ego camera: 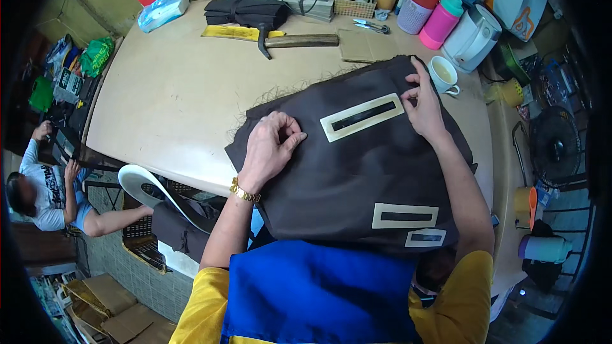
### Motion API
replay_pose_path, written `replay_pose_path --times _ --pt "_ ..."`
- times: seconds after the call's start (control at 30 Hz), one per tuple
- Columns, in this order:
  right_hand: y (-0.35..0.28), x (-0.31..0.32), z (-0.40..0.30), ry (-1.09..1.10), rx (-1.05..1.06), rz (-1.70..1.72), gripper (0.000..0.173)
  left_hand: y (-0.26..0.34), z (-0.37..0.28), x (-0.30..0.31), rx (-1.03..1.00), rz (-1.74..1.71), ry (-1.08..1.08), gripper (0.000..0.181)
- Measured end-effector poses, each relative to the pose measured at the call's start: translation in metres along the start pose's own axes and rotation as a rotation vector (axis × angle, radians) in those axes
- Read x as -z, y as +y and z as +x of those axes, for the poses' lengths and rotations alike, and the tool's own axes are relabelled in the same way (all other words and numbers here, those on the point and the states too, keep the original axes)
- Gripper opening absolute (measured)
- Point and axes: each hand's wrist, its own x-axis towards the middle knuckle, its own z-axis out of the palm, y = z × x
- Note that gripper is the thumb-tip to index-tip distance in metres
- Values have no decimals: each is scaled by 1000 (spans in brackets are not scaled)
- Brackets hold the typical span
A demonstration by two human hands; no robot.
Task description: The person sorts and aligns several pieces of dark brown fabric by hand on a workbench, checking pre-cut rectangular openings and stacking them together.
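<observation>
Dark brown fabric (334, 177) with frayed edges lies over the table's front edge and hangs towards my lap. Three pale rectangular frames with dark slots are on it: a long one (326, 128) near the top, another (405, 225) lower right, and a small one (409, 239) below that. My left hand (272, 145) rests on the fabric's upper left, thumb and forefinger close together; whether cloth is pinched between them cannot be told. My right hand (423, 105) is at the upper right, fingers spread, with the thumb side beside the long frame's right end.
A cup of pale drink (443, 70) stands just right of my right hand. Beyond the fabric lie a hammer (301, 41), scissors (372, 26), cardboard (363, 47) and folded dark cloth (244, 12). A kettle (473, 38) and bottles line the back right. Another person (52, 191) sits at far left.
</observation>
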Motion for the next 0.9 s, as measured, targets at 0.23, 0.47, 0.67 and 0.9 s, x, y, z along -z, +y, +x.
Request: replay_pose_path --times 0.23,0.47,0.67,0.9 --pt "6 -4 0 41 -6 34 91 -1 9 -3 -199 124 144 18" --pt "13 -10 -2 61 125 -81 88 9 18 4 -35 72 84 17" --pt "21 -11 -4 73 173 -130 87 6 10 -5 -527 59 417 9" --pt "19 -12 -3 80 164 -98 87 6 13 0 -230 -154 204 14"
